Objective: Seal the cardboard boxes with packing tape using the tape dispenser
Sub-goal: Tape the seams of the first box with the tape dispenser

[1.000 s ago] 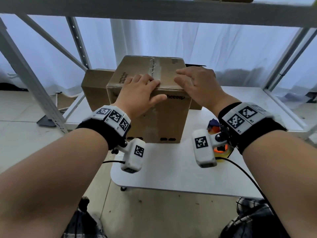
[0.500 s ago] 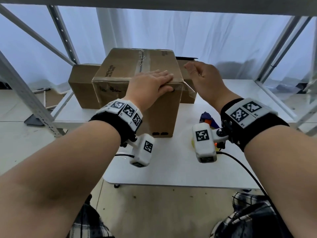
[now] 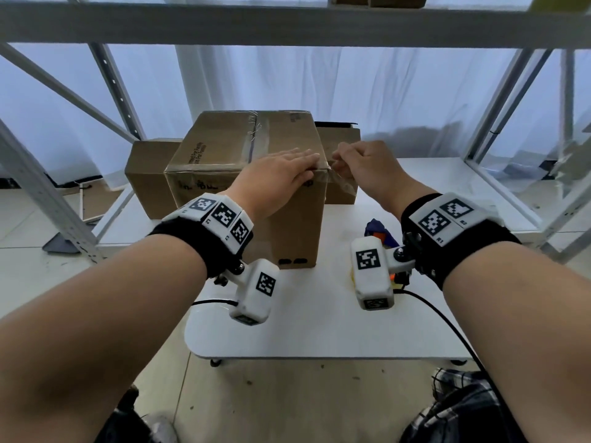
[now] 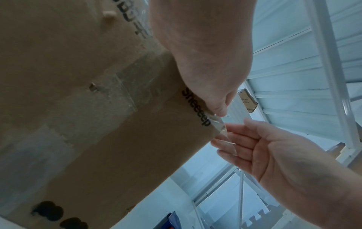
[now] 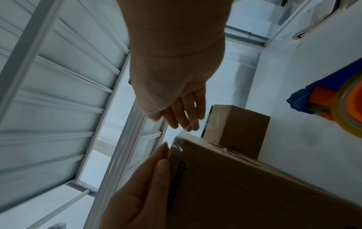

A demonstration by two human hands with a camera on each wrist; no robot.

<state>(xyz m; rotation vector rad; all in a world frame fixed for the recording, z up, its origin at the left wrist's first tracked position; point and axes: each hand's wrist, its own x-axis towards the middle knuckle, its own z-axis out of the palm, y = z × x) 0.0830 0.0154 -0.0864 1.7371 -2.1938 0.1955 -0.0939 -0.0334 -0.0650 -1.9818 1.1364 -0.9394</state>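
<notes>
Head view: the box (image 3: 256,161) corner is pressed by the flat left hand (image 3: 281,177); loose tape (image 3: 339,182) is met by the uncurled, ungripping right hand (image 3: 364,169); wrinkling is risked if misaligned

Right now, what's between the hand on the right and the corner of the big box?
A loose flap of clear tape spans from the box corner to the right hand, clearest in the left wrist view.

My right hand (image 5: 172,86) reaches its fingertips to the clear tape (image 5: 177,139) at the cardboard box (image 5: 245,186) corner; tape dispenser (image 5: 333,100) lies on the white table (image 5: 313,155).
</notes>
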